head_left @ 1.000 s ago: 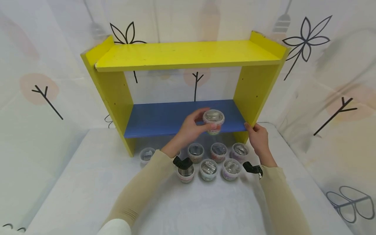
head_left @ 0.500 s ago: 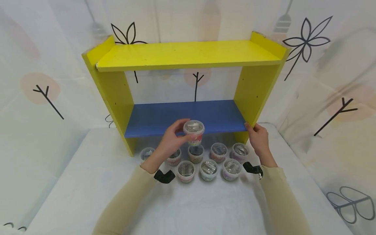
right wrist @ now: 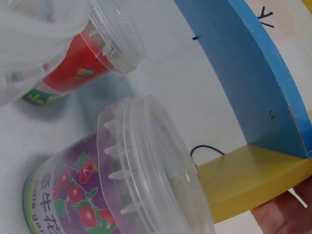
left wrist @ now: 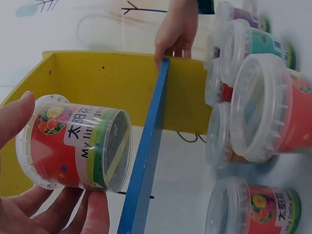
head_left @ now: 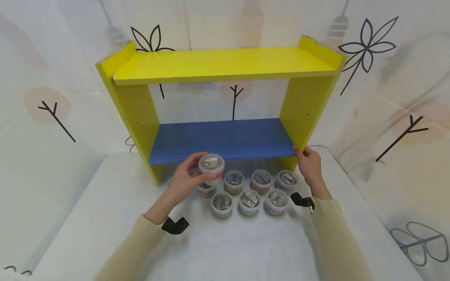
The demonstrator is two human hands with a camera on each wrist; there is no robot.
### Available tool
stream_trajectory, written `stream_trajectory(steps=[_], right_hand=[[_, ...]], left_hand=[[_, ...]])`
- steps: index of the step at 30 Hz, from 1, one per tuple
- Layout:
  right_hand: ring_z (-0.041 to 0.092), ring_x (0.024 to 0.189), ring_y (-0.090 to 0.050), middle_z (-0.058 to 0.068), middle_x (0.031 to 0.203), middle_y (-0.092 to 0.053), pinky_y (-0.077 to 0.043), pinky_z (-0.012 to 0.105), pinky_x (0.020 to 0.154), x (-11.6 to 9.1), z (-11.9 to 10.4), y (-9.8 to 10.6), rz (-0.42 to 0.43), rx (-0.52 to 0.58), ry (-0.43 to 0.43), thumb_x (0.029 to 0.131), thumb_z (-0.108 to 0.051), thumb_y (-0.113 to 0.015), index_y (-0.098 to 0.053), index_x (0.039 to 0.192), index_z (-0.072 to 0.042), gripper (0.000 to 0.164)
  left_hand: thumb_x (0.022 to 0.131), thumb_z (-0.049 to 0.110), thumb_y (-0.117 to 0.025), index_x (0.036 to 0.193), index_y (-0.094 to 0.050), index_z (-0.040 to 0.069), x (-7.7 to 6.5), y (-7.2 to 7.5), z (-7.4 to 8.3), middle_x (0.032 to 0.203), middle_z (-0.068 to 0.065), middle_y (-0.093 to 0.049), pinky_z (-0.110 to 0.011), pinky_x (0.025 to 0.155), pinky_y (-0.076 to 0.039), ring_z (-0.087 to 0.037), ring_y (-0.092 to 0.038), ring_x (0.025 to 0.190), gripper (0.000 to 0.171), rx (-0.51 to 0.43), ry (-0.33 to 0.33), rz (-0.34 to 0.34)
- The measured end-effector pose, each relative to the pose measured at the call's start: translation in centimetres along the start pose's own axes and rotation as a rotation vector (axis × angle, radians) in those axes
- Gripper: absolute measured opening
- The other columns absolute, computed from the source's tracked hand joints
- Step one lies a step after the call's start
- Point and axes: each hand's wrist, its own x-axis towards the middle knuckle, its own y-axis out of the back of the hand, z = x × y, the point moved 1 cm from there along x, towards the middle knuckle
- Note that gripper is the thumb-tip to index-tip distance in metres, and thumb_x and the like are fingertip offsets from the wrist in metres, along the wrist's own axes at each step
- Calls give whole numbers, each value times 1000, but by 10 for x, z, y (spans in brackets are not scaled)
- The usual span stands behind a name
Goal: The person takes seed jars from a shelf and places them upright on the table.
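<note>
My left hand (head_left: 183, 181) holds a clear plastic tub (head_left: 212, 166) with a lid, in front of the blue shelf's (head_left: 218, 138) front edge. Its red label with flowers and Chinese characters faces the left wrist view, where the thumb (left wrist: 14, 117) and fingers reach around it. At the right end of the blue shelf, my right hand (head_left: 309, 166) grips the edge of the yellow side panel (head_left: 306, 109). Its fingertips (right wrist: 282, 214) show behind the yellow wood in the right wrist view. Below the held tub, a red-labelled tub (head_left: 206, 191) is partly covered.
Several similar lidded tubs stand on the white table in two rows, among them a front one (head_left: 222, 205) and a purple-labelled one (right wrist: 78, 190) near my right wrist. The yellow top board (head_left: 218, 64) spans above. Patterned cloth (head_left: 52, 175) surrounds the table.
My left hand has carried the tub leftward and down, from over the right part of the blue shelf to in front of its edge. The right hand has stayed in place.
</note>
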Motion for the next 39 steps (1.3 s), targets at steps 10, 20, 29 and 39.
stream_trajectory(steps=[10, 20, 29, 39], right_hand=[[38, 117, -56, 26, 123, -64, -41, 55, 105, 0, 0, 1, 2, -3, -7, 102, -45, -52, -60, 132, 5, 59], [35, 113, -57, 25, 121, -65, -43, 52, 101, -1, 1, 0, 17, -14, -8, 102, -46, -51, -62, 130, 5, 58], [36, 110, -57, 27, 118, -66, -43, 51, 99, -1, 0, 0, 17, -7, 7, 102, -46, -51, -63, 128, 6, 59], [34, 109, -58, 25, 118, -67, -44, 45, 95, 0, -1, 0, 23, -13, 8, 102, -44, -52, -64, 127, 5, 56]], left_hand=[[85, 26, -81, 143, -50, 20, -21, 17, -8, 137, -1, -55, -42, 98, -51, -23, -51, 127, 66, 72, 23, 16], [82, 26, -84, 145, -48, 13, -35, 30, -21, 138, -6, -55, -39, 97, -52, -28, -51, 126, 74, 94, 54, -5], [80, 27, -86, 143, -50, 12, -45, 39, -33, 139, -8, -53, -42, 101, -49, -28, -52, 123, 74, 147, 116, -46], [78, 27, -87, 135, -56, 14, -57, 43, -52, 128, -5, -55, -52, 100, -48, -31, -54, 119, 66, 186, 63, -109]])
